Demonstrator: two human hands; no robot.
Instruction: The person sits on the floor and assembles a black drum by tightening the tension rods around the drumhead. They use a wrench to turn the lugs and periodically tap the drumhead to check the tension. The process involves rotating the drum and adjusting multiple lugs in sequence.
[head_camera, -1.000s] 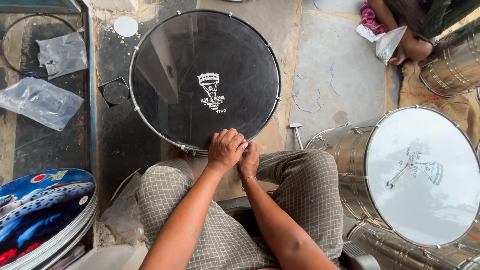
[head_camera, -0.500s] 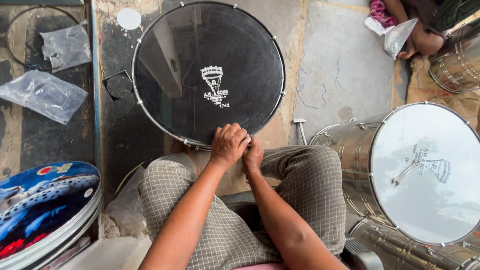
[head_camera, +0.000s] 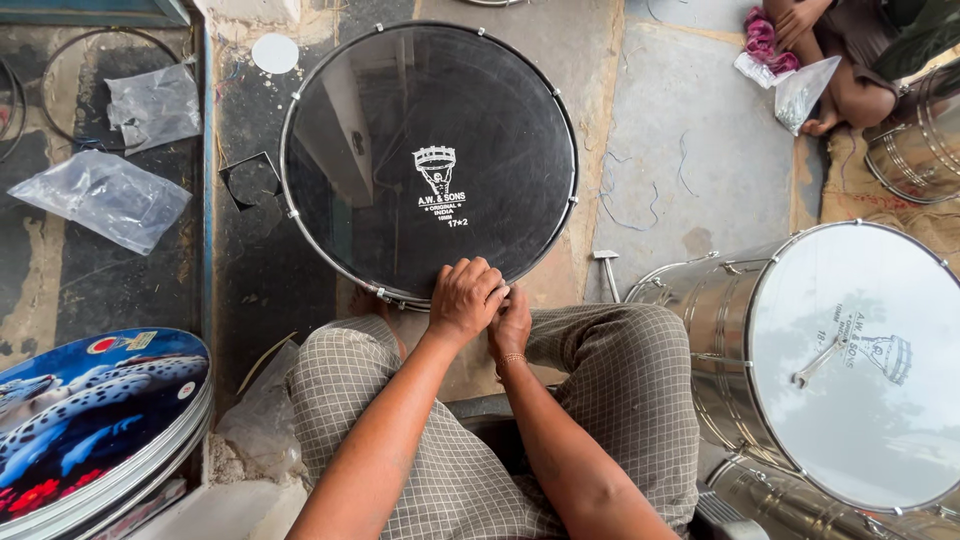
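Observation:
A large drum with a black head (head_camera: 430, 130) and a metal rim (head_camera: 296, 214) lies flat on the floor in front of my knees. Both hands meet at its near edge. My left hand (head_camera: 465, 298) is curled over the rim with its fingers closed. My right hand (head_camera: 513, 328), with a bangle at the wrist, is tucked against it from the right and partly covered. Whatever small part sits under the fingers is hidden.
A steel drum with a white head (head_camera: 850, 400) stands at my right, a metal key (head_camera: 815, 366) lying on it. A stack of printed drum heads (head_camera: 90, 420) is at the lower left. Plastic bags (head_camera: 105, 195) lie at the left. Another person (head_camera: 850, 70) sits at the top right.
My hands stay together at the drum's near rim. The view has tilted a little, so the drum sits lower in the picture.

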